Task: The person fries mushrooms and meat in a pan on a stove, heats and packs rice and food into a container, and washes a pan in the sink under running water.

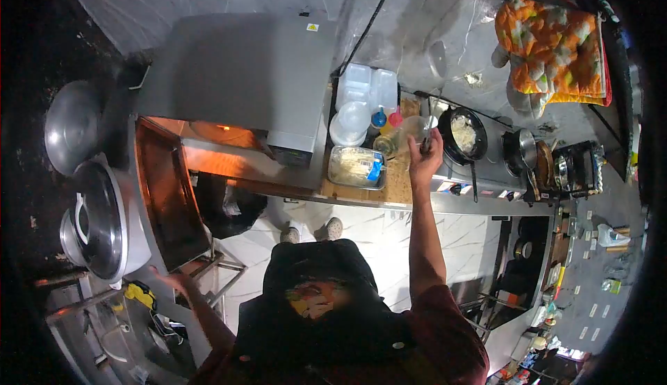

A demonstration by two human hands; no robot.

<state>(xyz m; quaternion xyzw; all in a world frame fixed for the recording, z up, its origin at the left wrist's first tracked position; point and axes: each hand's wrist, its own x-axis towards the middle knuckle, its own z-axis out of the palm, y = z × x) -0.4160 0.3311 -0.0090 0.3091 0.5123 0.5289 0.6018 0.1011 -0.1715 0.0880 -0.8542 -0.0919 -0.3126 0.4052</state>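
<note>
My right hand [425,159] is raised over the counter beside the stove. Its fingers are closed around a small, partly hidden object with dark and shiny parts that I cannot make out. Just beyond the fingers shows a clear round shape [414,127], perhaps part of it. To the right, a black frying pan [451,156] on the stove holds pale chopped food [463,133]. Left of the hand are a clear tray of pale food [356,167] and bottles with a blue cap [379,117] and a pink cap [395,119]. My left hand [174,279] is blurred, near the open oven door's corner [201,254].
A grey oven [243,72] with its door down glows orange inside. Left of it stands a large lidded pot [104,222]. Stacked plastic containers [356,83] sit behind the tray. A saucepan [520,150] is on the stove's right. An orange quilted mitt [549,48] hangs above.
</note>
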